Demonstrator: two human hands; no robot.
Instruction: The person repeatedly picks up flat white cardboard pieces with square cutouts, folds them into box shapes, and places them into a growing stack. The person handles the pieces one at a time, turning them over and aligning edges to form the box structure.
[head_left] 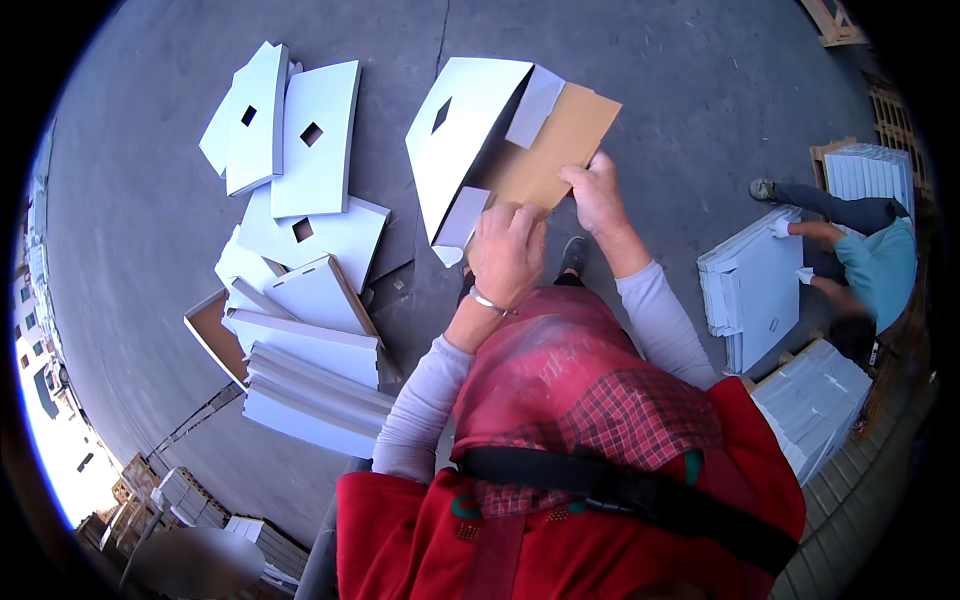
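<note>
head view: white carton is out in front of the person, over the grey floor, tilted, its white face with a diamond cutout turned to the left. brown flap stands open on the right side, two small white tabs folded out along the gap. left hand closed on the carton at the flap's near end, fingers curled over the edge; bracelet on that wrist. right hand gripping the flap's right edge, thumb on the brown face, other fingers mostly hidden. left of the carton, well apart from it: loose pile of white boxes on the floor, overlapping, some with the same diamond cutout, lower ones lying edge to edge. person wears a red apron with a black strap across it. far right: co-worker in a teal top, bent over, white-gloved hands on a stack of flat white cartons; another stack just beside it. wooden pallets near the upper right rim.
</note>
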